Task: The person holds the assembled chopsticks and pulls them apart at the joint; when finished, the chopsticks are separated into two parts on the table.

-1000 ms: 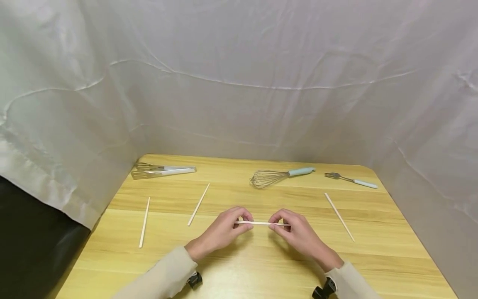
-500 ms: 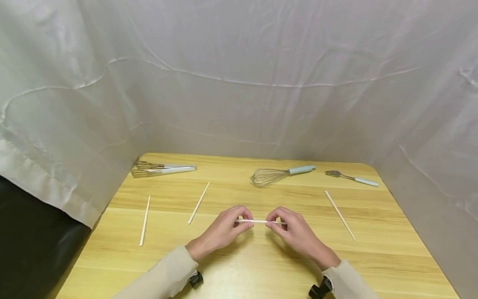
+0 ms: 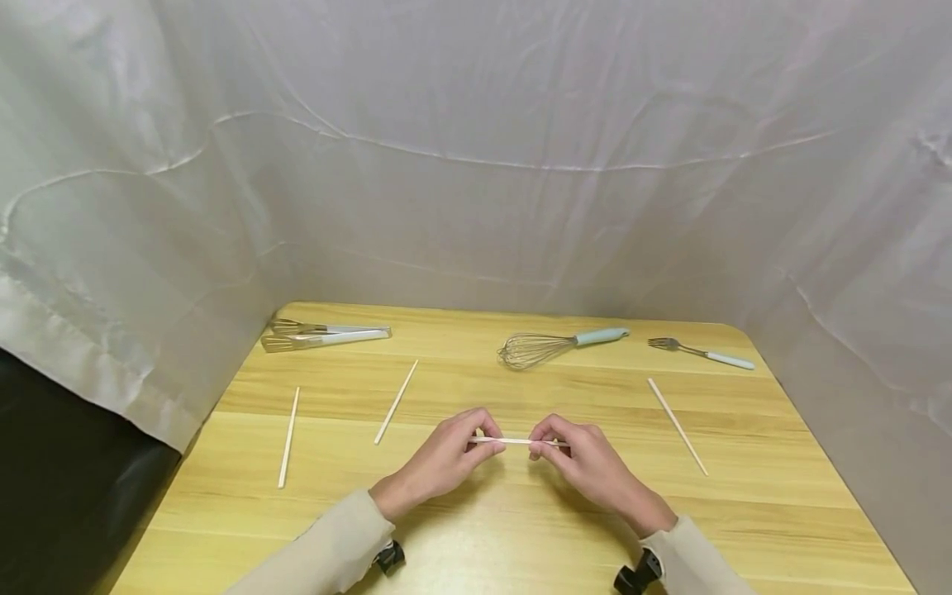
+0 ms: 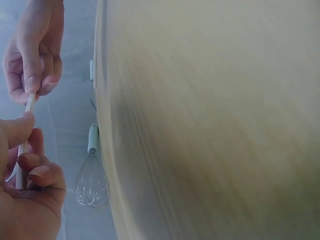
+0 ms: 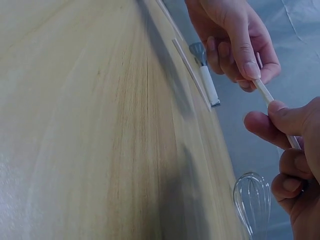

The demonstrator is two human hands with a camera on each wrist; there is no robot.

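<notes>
A pale chopstick (image 3: 516, 440) is held level above the table, between my two hands. My left hand (image 3: 444, 456) pinches it near one end with thumb and fingers. Close to the other end, my right hand (image 3: 589, 464) pinches it the same way, leaving a short bare stretch between the hands. The left wrist view has the chopstick (image 4: 30, 103) running from the near left hand (image 4: 31, 212) up to the right hand (image 4: 37, 57). In the right wrist view the fingers partly hide the chopstick (image 5: 264, 91).
Two chopsticks lie left, one upright-slanting (image 3: 288, 438), one leaning right (image 3: 397, 402). Another chopstick (image 3: 678, 426) lies right. Along the back rest tongs (image 3: 349, 337), a whisk (image 3: 601, 336) and a fork (image 3: 727, 359). Grey cloth (image 3: 476, 223) surrounds the table (image 3: 506, 545).
My right hand has shifted slightly left, nearer the left hand, and the chopstick's right end has come left too. Both hands keep their pinch. The things on the table stay put.
</notes>
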